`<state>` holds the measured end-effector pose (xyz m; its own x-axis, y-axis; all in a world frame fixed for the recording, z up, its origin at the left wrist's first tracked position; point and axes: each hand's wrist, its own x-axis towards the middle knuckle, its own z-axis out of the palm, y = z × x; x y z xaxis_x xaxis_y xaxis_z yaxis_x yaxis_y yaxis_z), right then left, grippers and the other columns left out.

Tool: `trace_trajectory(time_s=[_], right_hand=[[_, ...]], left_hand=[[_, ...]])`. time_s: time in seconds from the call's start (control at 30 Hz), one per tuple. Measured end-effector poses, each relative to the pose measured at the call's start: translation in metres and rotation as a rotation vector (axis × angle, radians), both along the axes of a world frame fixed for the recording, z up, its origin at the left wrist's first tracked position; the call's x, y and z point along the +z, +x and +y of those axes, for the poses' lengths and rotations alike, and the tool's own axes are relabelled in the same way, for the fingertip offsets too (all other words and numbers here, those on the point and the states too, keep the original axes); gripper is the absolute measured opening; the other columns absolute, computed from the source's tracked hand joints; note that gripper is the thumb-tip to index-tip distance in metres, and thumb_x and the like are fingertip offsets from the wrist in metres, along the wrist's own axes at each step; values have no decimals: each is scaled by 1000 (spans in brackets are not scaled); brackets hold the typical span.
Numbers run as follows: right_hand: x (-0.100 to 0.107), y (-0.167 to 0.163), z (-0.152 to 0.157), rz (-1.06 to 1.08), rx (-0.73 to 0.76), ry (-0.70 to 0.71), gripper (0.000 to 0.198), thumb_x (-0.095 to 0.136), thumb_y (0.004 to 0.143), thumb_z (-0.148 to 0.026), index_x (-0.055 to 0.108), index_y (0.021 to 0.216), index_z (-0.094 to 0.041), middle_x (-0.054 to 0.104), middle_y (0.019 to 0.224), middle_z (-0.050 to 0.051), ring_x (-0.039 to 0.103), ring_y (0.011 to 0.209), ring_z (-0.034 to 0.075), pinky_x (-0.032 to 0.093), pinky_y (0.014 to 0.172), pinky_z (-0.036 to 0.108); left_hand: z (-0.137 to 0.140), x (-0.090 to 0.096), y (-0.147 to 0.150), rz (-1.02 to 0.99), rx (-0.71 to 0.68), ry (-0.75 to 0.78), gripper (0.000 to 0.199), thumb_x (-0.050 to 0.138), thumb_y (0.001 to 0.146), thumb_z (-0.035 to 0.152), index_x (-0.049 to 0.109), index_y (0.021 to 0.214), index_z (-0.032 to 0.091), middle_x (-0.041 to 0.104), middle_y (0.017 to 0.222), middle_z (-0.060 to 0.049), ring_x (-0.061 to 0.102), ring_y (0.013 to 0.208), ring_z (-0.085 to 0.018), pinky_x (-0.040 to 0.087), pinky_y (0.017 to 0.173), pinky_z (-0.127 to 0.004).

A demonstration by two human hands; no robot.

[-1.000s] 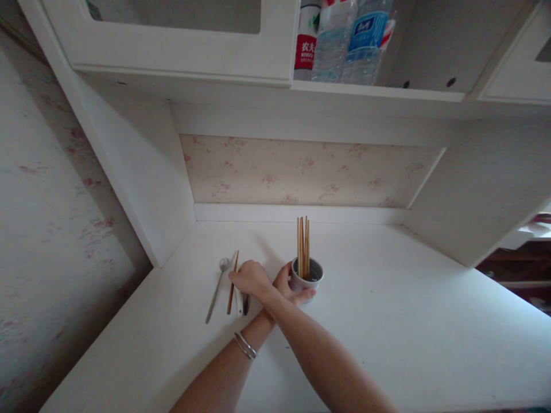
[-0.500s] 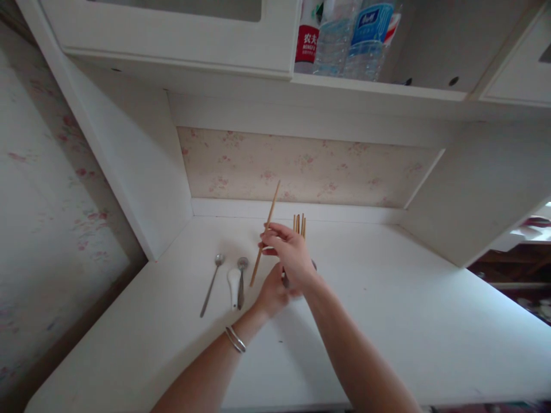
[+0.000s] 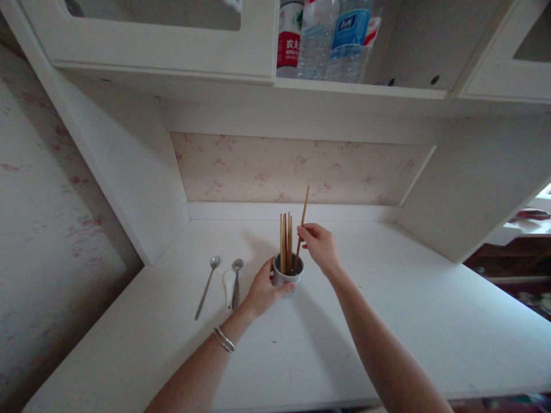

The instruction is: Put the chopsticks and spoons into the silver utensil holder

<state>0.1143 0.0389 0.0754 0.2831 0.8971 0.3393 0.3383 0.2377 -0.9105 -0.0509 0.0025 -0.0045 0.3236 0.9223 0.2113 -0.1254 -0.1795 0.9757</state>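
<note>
My left hand [image 3: 263, 289] is wrapped round a small grey cup [image 3: 284, 279], its thumb across the front. Several wooden chopsticks [image 3: 286, 241] stand upright in that cup. Between the fingertips of my right hand [image 3: 319, 246] is a single chopstick [image 3: 305, 207], tilted, with its lower end inside the cup's right side. Left of the cup, a long-handled metal spoon [image 3: 207, 289], a white ceramic spoon [image 3: 228, 289] and a second metal spoon [image 3: 236, 281] lie on the white tabletop.
The white tabletop [image 3: 344, 344] runs back to a flowered panel [image 3: 267, 172]. Overhead is a white cabinet [image 3: 172, 49], with plastic bottles [image 3: 316, 43] on its open shelf. Side panels [image 3: 482, 189] bound the space at left and right.
My right hand has moved right with its chopstick, from above the spoons to the cup, and the chopstick's lower end is now inside. My left hand stays on the cup, now in plain sight.
</note>
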Motion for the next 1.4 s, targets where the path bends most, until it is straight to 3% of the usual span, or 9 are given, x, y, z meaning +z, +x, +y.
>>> trace_trajectory(time_s=[0.13, 0.3, 0.8, 1.0, 1.13, 1.3, 1.4], right_hand=[[-26, -1, -3, -153, -39, -53, 35, 54, 81, -49, 71, 88, -19, 72, 79, 3, 66, 72, 17, 51, 64, 27], [-39, -6, -9, -215, -29, -106, 33, 55, 81, -47, 76, 84, -22, 75, 83, 3, 68, 79, 20, 49, 70, 29], [-54, -5, -20, -153, 31, -104, 39, 52, 82, -50, 76, 89, -19, 75, 89, 6, 68, 83, 21, 51, 71, 30], [-45, -1, -24, -277, 4, 25, 34, 49, 87, -43, 74, 85, -21, 74, 90, 5, 66, 85, 19, 48, 78, 30], [-46, -1, -24, -347, 6, -23, 34, 46, 88, -40, 75, 85, -21, 74, 91, 5, 66, 85, 19, 47, 78, 30], [-54, -3, -23, -344, 10, -40, 34, 46, 89, -40, 75, 89, -23, 74, 94, 5, 67, 87, 20, 49, 79, 31], [-59, -2, -22, -256, 23, -60, 35, 51, 86, -44, 72, 104, -21, 73, 102, 7, 67, 89, 20, 50, 84, 33]], left_hand=[[1, -3, 2, -6, 13, -19, 71, 81, 62, 24, 49, 126, 19, 62, 121, -10, 62, 102, -22, 50, 88, -37], [4, -6, 4, 15, 44, -21, 74, 82, 61, 21, 48, 126, 18, 62, 120, -11, 63, 101, -21, 50, 89, -37], [3, -4, 3, 30, 61, 24, 72, 82, 60, 21, 51, 125, 20, 63, 120, -10, 62, 103, -22, 49, 90, -37], [5, -7, 2, 46, 62, 15, 73, 83, 61, 23, 50, 126, 20, 62, 122, -10, 61, 106, -23, 49, 91, -37], [4, -7, 2, 39, 51, 13, 72, 82, 61, 24, 50, 126, 19, 61, 122, -11, 62, 104, -23, 49, 89, -37], [3, -4, 3, 42, 51, 14, 72, 83, 60, 22, 51, 125, 19, 63, 120, -10, 61, 105, -22, 50, 89, -37], [3, -3, 3, 38, 59, 4, 73, 82, 60, 21, 51, 126, 20, 63, 120, -10, 62, 103, -22, 49, 90, -38]])
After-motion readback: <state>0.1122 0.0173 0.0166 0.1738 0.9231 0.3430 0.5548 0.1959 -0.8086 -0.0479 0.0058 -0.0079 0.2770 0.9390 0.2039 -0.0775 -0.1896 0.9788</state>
